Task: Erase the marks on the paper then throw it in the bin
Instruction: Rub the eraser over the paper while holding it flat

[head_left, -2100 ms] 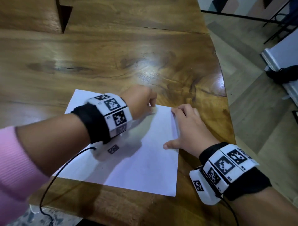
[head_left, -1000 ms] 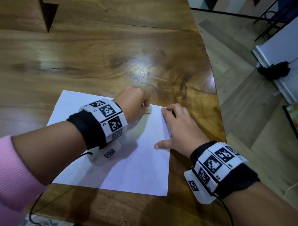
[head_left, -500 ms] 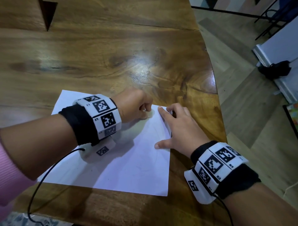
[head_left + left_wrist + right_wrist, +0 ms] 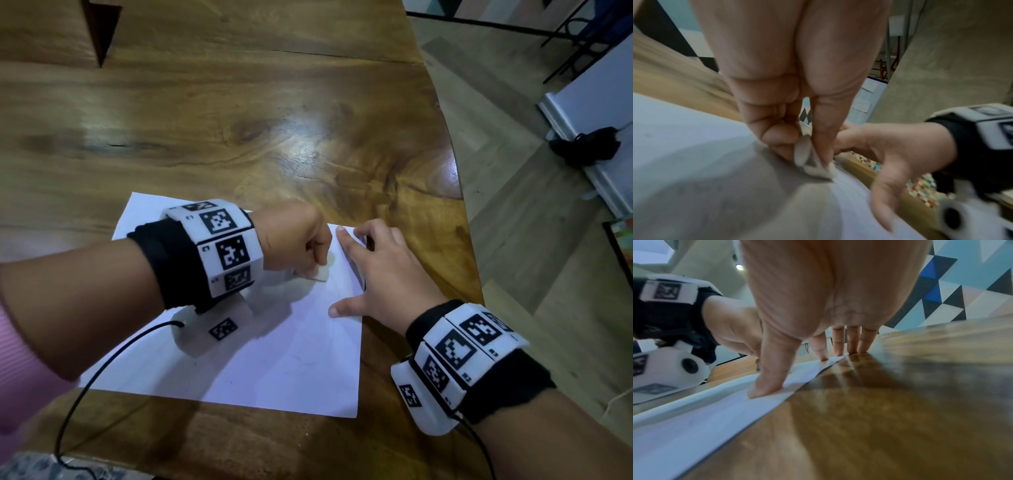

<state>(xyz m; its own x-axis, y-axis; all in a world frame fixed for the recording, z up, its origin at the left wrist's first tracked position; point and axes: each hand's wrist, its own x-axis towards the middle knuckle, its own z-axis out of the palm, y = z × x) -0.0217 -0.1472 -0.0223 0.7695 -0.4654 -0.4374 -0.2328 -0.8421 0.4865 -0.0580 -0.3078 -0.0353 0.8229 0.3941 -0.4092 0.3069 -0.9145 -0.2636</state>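
Observation:
A white sheet of paper lies flat near the front edge of the wooden table. My left hand pinches a small white eraser and holds it down on the paper near its far right corner; the left wrist view shows the eraser between thumb and fingers. My right hand lies flat with spread fingers on the paper's right edge, thumb and index on the sheet, the other fingertips on the wood. Faint pencil lines show below the eraser.
The table's curved right edge runs close past my right hand, with floor beyond. A black object with a cable lies on the floor by a white panel. A black cable hangs from my left wristband. No bin is in view.
My left hand has slid the eraser back toward me and slightly right along the paper's top right area. My right hand stays flat on the paper's edge.

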